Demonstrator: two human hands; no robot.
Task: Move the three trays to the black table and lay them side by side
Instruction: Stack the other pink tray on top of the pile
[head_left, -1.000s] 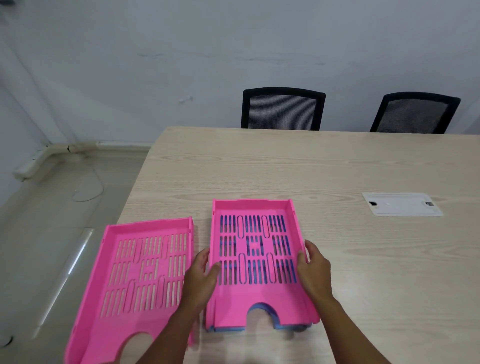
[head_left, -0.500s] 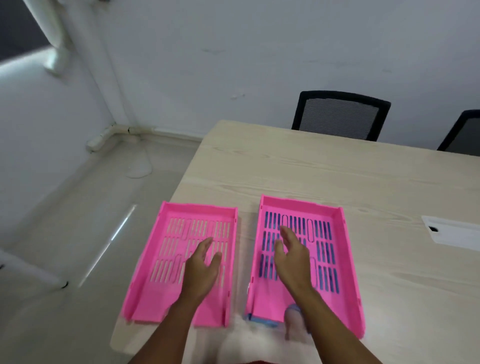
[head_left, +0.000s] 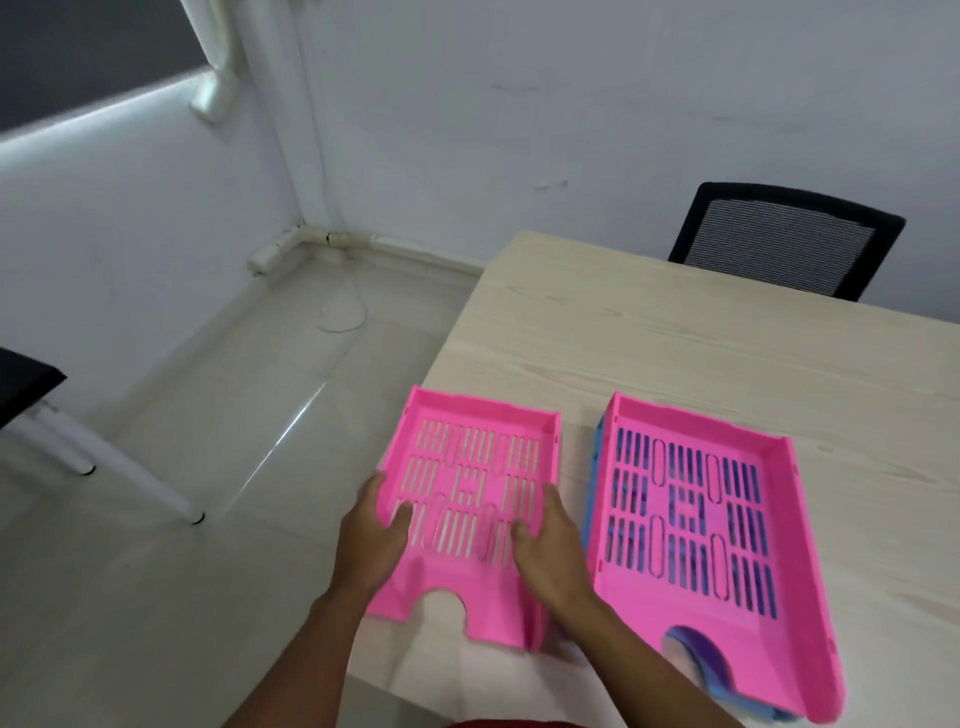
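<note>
A pink slotted tray (head_left: 470, 467) hangs over the left edge of the light wooden table (head_left: 675, 353). My left hand (head_left: 376, 535) grips its left wall and my right hand (head_left: 550, 551) grips its right wall, thumbs inside. To its right a second pink tray (head_left: 727, 514) lies on the table, stacked on a blue tray (head_left: 595, 467) that shows only at its left side and in the front cut-out. A corner of the black table (head_left: 21, 384) on white legs stands at the far left.
A black mesh chair (head_left: 784, 239) stands behind the wooden table. Pale tiled floor (head_left: 208, 467) lies between the two tables, with a white cable along the wall corner.
Both hands left the stacked tray and the inside of the left tray and now grip the left pink tray by its sides. My view has swung left, bringing the black table into sight.
</note>
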